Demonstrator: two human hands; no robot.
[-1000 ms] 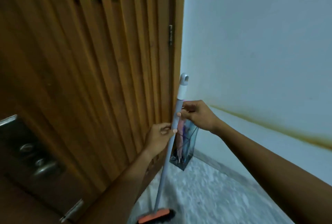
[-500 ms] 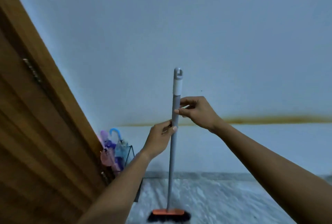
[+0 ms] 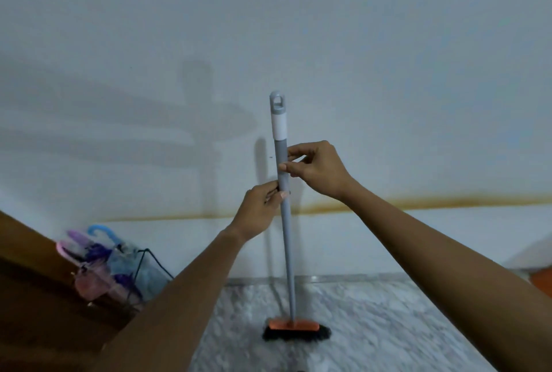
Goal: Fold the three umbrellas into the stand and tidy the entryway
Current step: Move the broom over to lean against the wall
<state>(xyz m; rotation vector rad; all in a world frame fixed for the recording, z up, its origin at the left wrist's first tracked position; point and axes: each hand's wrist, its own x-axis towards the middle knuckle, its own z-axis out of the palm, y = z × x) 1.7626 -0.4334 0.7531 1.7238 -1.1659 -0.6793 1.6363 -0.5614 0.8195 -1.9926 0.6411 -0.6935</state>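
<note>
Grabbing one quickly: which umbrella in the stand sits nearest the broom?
The blue-handled umbrella; its hook stands rightmost in the stand, toward the broom, with the purple-handled umbrella and pink-handled umbrella further left.

Pale wall (image 3: 388, 43), brownish stripe (image 3: 448, 201), marbled floor (image 3: 373, 327), perhaps a wooden door (image 3: 35, 312).

The smooth matt grey broom pole (image 3: 286, 237) I held met a glossy orange plastic brush head (image 3: 294, 324) with coarse black bristles (image 3: 295, 336), over a polished mottled stone floor (image 3: 388, 327), near a grained brown wooden door (image 3: 35, 297).
</note>
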